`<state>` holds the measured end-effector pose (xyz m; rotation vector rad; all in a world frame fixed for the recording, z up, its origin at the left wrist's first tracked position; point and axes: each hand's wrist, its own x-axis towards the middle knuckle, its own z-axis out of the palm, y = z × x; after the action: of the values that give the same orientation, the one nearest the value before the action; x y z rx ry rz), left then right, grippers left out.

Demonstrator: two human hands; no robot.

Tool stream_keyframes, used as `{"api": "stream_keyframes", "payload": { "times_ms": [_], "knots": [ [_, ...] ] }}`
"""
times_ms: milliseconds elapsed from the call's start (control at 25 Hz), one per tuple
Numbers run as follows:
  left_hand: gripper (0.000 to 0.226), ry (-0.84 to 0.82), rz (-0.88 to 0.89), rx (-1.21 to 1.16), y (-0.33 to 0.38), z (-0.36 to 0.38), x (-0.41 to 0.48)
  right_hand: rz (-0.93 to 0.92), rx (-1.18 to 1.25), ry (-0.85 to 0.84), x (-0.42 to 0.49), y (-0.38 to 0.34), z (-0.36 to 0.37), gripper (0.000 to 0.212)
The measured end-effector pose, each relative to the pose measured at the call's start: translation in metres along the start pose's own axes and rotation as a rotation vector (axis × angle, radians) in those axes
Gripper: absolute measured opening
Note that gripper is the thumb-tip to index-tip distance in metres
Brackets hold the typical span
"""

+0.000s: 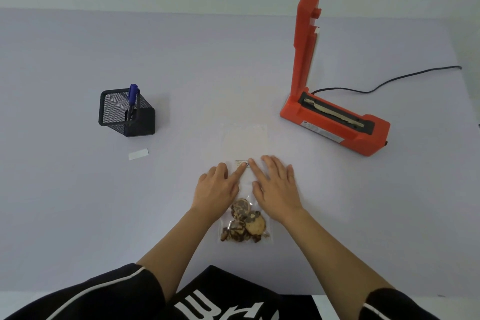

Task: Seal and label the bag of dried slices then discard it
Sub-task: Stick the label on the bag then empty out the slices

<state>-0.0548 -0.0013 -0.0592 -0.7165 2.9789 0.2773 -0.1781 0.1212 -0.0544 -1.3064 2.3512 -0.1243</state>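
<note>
Left hand [215,189]: palm down, index finger straight, pressing the label [244,163]; grasping nothing.
Right hand [278,187]: flat on the bag [245,141], fingers spread, released.

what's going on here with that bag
A person is pressing a label onto a clear bag lying flat on the table. The left hand presses it with the index finger; the right hand lies flat on the bag. The slices sit at the bag's near end. The sealer stands open to the right.
</note>
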Motion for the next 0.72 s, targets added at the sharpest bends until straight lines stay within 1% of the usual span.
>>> {"api": "stream_keyframes", "payload": {
  "times_ms": [160, 320, 520, 640, 720],
  "knots": [
    [0.046, 0.032, 0.017, -0.013, -0.0004, 0.0007, 0.0028, 0.005, 0.0, 0.01, 0.0006, -0.0004, 0.0016, 0.063],
    [0.049, 0.013, -0.041, -0.084, 0.0002, -0.0016, 0.0027, 0.009, 0.002, 0.032, 0.0009, -0.0002, 0.0025, 0.062],
    [0.051, -0.043, -0.107, -0.149, 0.0022, -0.0045, 0.0058, 0.013, -0.014, 0.073, 0.0025, -0.0021, 0.0028, 0.057],
    [0.051, -0.115, -0.162, -0.208, 0.0043, -0.008, 0.0069, 0.02, -0.029, 0.051, 0.0034, -0.0028, 0.0028, 0.059],
    [0.052, -0.116, -0.181, -0.217, 0.0051, -0.0091, 0.0062, 0.023, -0.036, 0.031, 0.0029, -0.0027, 0.0034, 0.06]
  ]
}}
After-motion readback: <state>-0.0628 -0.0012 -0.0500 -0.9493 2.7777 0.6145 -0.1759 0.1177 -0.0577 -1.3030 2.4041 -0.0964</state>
